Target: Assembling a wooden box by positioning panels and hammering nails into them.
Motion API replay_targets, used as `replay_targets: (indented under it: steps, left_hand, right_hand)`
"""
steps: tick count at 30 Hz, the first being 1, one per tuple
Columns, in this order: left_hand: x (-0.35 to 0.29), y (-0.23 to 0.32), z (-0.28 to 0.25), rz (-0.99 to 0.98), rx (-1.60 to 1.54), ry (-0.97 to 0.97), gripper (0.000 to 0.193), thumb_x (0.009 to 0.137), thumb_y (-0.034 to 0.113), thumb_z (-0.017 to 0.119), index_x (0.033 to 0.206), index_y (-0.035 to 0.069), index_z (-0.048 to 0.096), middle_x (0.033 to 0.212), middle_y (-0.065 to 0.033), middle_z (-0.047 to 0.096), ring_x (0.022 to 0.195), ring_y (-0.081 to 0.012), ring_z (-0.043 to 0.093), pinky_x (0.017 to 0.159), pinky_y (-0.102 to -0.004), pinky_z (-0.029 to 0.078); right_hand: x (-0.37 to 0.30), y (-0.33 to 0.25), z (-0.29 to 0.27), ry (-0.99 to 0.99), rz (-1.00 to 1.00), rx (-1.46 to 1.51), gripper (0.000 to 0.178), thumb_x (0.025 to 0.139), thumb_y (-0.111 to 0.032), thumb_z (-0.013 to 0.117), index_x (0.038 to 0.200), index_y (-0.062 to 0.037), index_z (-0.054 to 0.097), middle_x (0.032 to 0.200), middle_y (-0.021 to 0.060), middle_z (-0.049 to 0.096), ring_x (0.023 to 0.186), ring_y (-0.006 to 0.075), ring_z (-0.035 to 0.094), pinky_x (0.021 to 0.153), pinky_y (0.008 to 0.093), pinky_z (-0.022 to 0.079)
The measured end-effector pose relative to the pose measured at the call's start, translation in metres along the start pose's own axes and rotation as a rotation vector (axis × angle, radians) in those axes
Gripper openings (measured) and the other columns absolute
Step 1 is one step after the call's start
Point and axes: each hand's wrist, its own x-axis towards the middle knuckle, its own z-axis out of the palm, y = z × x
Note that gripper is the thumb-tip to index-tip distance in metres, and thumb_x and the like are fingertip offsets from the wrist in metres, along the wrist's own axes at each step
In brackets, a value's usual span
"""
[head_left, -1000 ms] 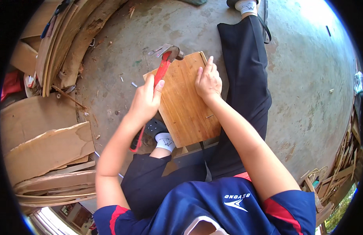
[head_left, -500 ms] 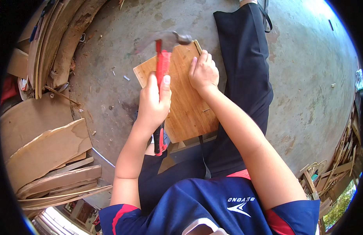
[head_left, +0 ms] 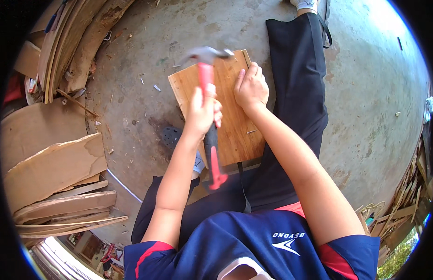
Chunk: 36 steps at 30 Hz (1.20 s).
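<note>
A claw hammer (head_left: 206, 70) with a red and black handle is gripped in my left hand (head_left: 202, 112), its blurred metal head over the far part of a wooden board (head_left: 225, 112). The hammer's face is beside the far end of a thin wooden strip (head_left: 246, 57) lying along the board's far right edge. Closed around that strip and the board's edge, my right hand (head_left: 252, 89) has its thumb on the board; the fingertips are partly hidden. A loose nail (head_left: 251, 131) lies on the board near my right forearm.
My outstretched leg in black trousers (head_left: 298, 70) flanks the board on the right. Stacked planks (head_left: 62, 51) and broken plywood sheets (head_left: 53, 172) stand at left; scrap wood (head_left: 403, 205) is piled at right. A dark clog (head_left: 171, 136) and small bits (head_left: 157, 87) are on the concrete floor.
The hammer has swung slightly right and its handle tilts differently, with its butt now farther right. My right hand keeps its place on the strip. The whole view has shifted a little.
</note>
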Motion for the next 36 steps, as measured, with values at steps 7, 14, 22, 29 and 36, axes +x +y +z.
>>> replay_targets:
  steps: [7,14,22,29,36]
  left_hand:
    - [0.005,-0.006,-0.022,0.048,-0.171,0.107,0.032,0.100,0.042,0.043,0.093,0.011,0.039,0.062,0.0010,0.041,0.043,-0.0075,0.041,0.037,-0.0239,0.038]
    - [0.000,-0.011,0.003,-0.159,0.057,-0.129,0.032,0.099,0.041,0.046,0.092,0.010,0.041,0.063,0.0016,0.042,0.044,-0.0063,0.042,0.039,-0.0230,0.039]
    - [-0.020,0.018,0.022,0.058,-0.072,0.176,0.022,0.098,0.030,0.050,0.094,0.011,0.041,0.064,0.0011,0.045,0.046,-0.0076,0.045,0.040,-0.0246,0.040]
    - [-0.084,0.000,0.072,0.227,-0.096,0.310,0.022,0.097,0.025,0.053,0.095,0.006,0.042,0.065,-0.0026,0.050,0.046,-0.0099,0.050,0.038,-0.0269,0.044]
    - [-0.136,-0.022,0.073,0.345,0.172,0.237,0.021,0.097,0.021,0.051,0.094,0.002,0.043,0.065,-0.0030,0.049,0.045,-0.0101,0.050,0.038,-0.0280,0.043]
  right_hand:
    - [0.001,0.008,0.002,0.004,0.012,-0.020,0.034,0.093,-0.026,0.045,0.109,0.0043,0.045,0.094,0.0183,0.056,0.080,0.0325,0.062,0.066,0.0416,0.053]
    - [0.002,0.008,0.000,-0.015,0.017,-0.018,0.032,0.093,-0.024,0.046,0.109,0.0038,0.045,0.094,0.0183,0.056,0.081,0.0333,0.062,0.067,0.0417,0.053]
    - [0.003,0.012,0.003,0.048,-0.007,-0.050,0.031,0.093,-0.023,0.046,0.111,0.0020,0.046,0.096,0.0183,0.059,0.082,0.0339,0.063,0.068,0.0420,0.053]
    - [0.009,0.007,0.008,0.058,-0.004,0.005,0.029,0.093,-0.022,0.045,0.108,0.0033,0.048,0.097,0.0210,0.061,0.085,0.0367,0.065,0.072,0.0444,0.054]
    - [0.022,0.019,0.005,0.001,-0.109,0.111,0.047,0.095,-0.028,0.045,0.126,0.0062,0.040,0.106,0.0267,0.060,0.093,0.0414,0.063,0.080,0.0473,0.051]
